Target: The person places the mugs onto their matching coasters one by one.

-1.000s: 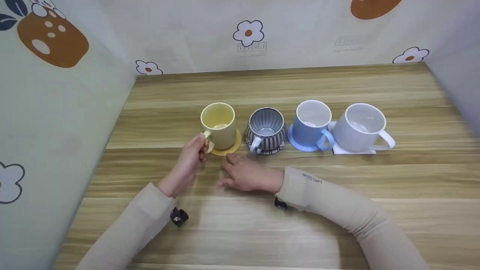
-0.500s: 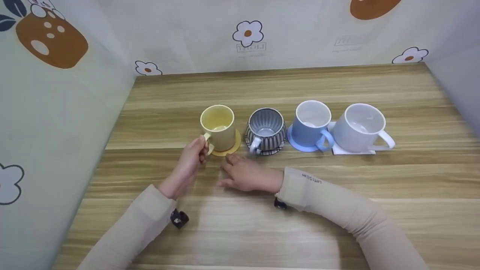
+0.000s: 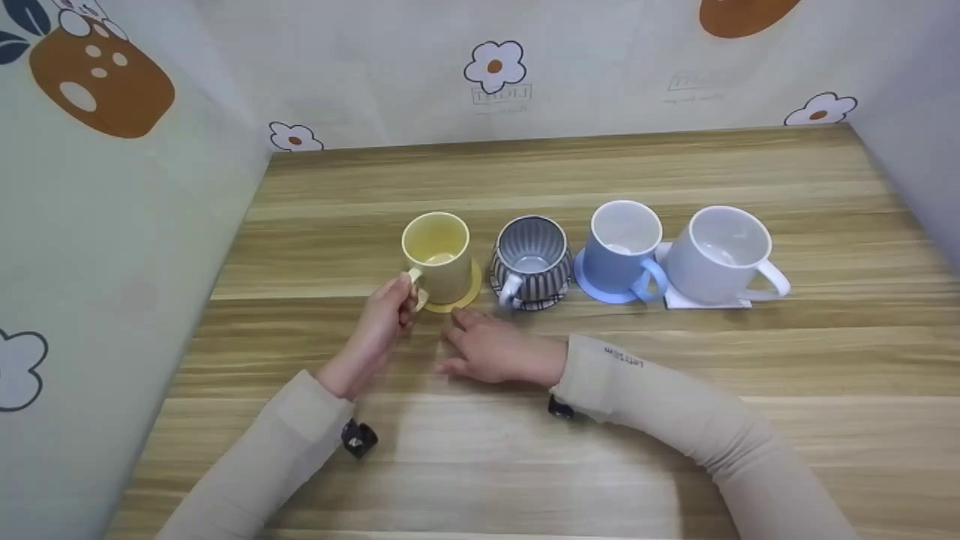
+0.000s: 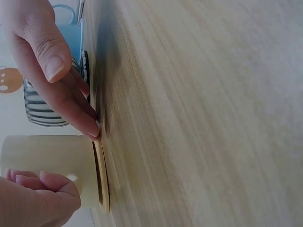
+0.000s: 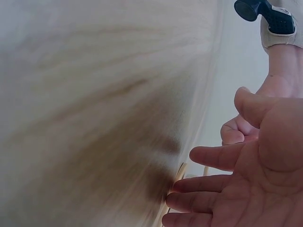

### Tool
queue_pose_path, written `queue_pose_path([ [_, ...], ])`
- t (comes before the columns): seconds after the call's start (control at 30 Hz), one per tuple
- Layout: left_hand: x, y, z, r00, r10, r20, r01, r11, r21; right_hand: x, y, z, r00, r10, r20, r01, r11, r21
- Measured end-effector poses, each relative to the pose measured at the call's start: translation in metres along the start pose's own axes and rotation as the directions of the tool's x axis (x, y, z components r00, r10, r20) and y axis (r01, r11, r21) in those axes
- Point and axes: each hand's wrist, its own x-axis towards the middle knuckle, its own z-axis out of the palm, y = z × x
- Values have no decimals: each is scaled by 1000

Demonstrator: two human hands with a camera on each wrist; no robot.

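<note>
My left hand [image 3: 379, 319] pinches the handle of a yellow mug [image 3: 448, 277], as the left wrist view also shows. The mug stands upright on a round yellow coaster [image 3: 475, 289]; a thin dark line runs between them [image 4: 102, 189]. My right hand [image 3: 491, 349] lies low over the table with straight fingers. In the left wrist view its fingertips [image 4: 90, 127] reach the coaster's near edge, and the right wrist view shows the palm [image 5: 284, 146] holding nothing.
To the right stand a grey striped mug [image 3: 551, 283] on a patterned coaster, a blue mug [image 3: 609, 266] on a blue coaster, and a white mug [image 3: 705, 274] on a white square coaster. Printed walls [image 3: 360, 82] border the wooden table [image 3: 360, 187].
The yellow mug has come slightly down in the head view, along with my left hand. My right hand and the other mugs stay put.
</note>
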Motion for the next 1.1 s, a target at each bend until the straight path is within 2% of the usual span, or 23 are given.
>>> queue_pose_path([
  [0.6, 1, -5, 2, 1000, 12, -7, -12, 999, -30, 2, 1, 0, 1000, -2, 11, 2, 1000, -9],
  [0.9, -3, -1, 3, 999, -43, -18, 43, 999, 0, 0, 2, -1, 1000, -12, 6, 12, 1000, 2],
  [1.1, -2, -1, 5, 999, -17, -45, 20, 998, 61, 2, 2, 0, 1000, -23, 8, 23, 1000, -13],
])
